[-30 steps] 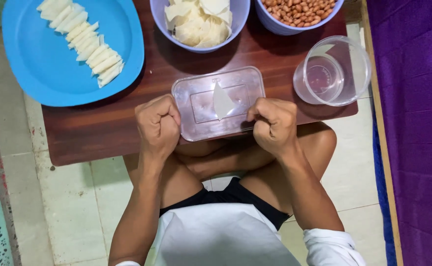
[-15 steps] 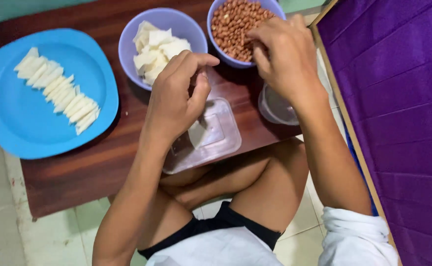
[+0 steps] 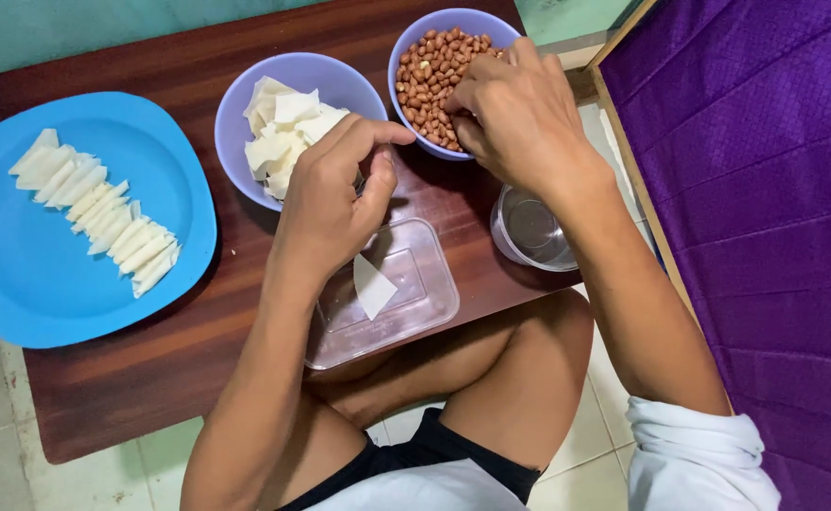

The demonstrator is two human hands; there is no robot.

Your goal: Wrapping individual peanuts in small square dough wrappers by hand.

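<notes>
Head camera, steeply down, close over table [image 3: 179,312]

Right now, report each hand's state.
Left hand: curled above the clear lid, holding nothing visible.
Right hand: fingers pinched in the peanut bowl; grip hidden.

Two lavender bowls stood on the one low wooden table [image 3: 132,378]: one bowl of peanuts [image 3: 432,59], too many to count, and one bowl of white wrapper pieces [image 3: 288,128], also uncountable in their heap. There was one blue plate [image 3: 18,274] bearing a single row of folded wrappers [image 3: 103,213], roughly fifteen. One clear plastic lid [image 3: 406,303] carried one loose wrapper triangle [image 3: 372,286], one clear cup [image 3: 533,235] stood beside it, and two hands showed, the left hand [image 3: 326,203] and the right hand [image 3: 515,114].
</notes>
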